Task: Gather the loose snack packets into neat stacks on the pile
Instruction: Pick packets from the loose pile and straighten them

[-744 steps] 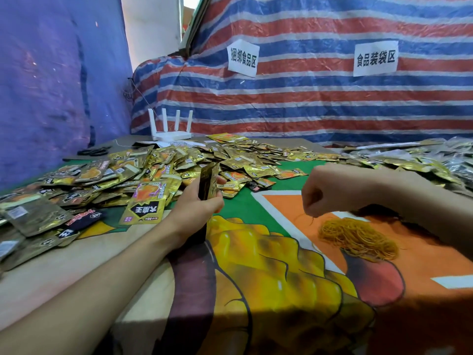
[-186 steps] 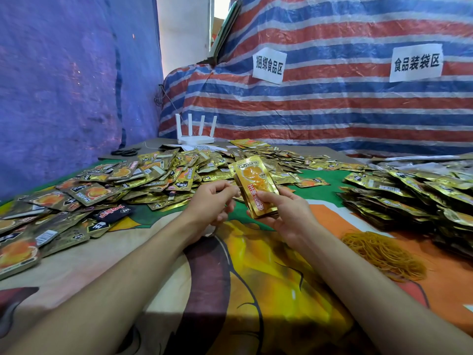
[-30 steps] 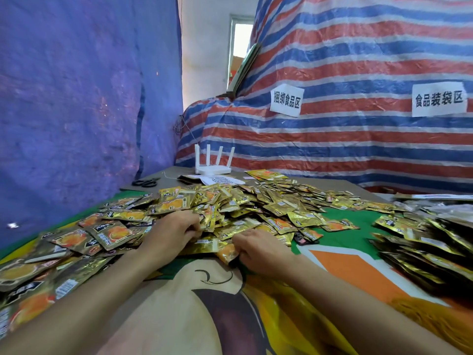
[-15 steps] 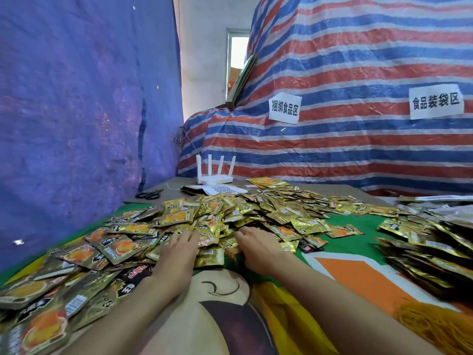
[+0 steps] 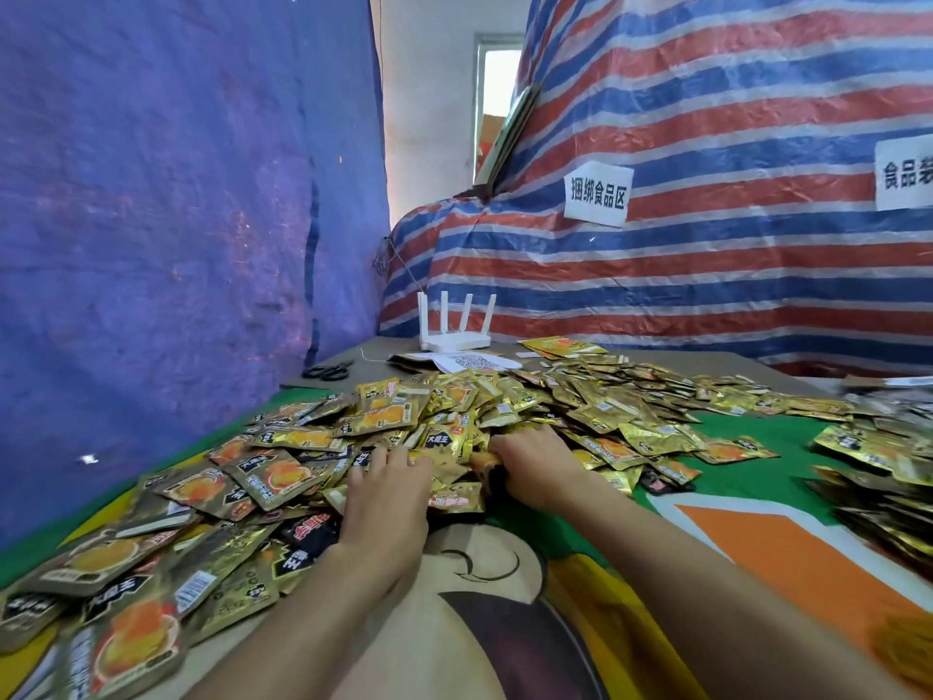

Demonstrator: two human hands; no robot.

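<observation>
Progress: early-to-mid, my read. Most of the loose packets (image 5: 454, 426) lie scattered over the left and far part of the bench (image 5: 757, 558), overlapping at all angles, none squared up. The stacked pile (image 5: 888, 502) sits at the right edge, well apart from both hands and partly cut off by the frame (so no way to count its stacks). An orange tangle (image 5: 909, 649) at the bottom right, near that pile, is probably rubber bands, but it's too blurred to be sure. So some stacks are done and the bulk of the gathering is left.

Hands: both forearms reach forward, palms down, at the near edge of the scatter, close beside each other. Left hand (image 5: 389, 497) lies flat on the packets with fingers extended. Its grip is open, pressing or raking rather than holding. Right hand (image 5: 540, 464) has its fingertips buried under packets, so I can't tell its grip state. Nothing is lifted off the bench.

Next move calls for pulling a handful together and aligning the edges before it goes to the pile.
</observation>
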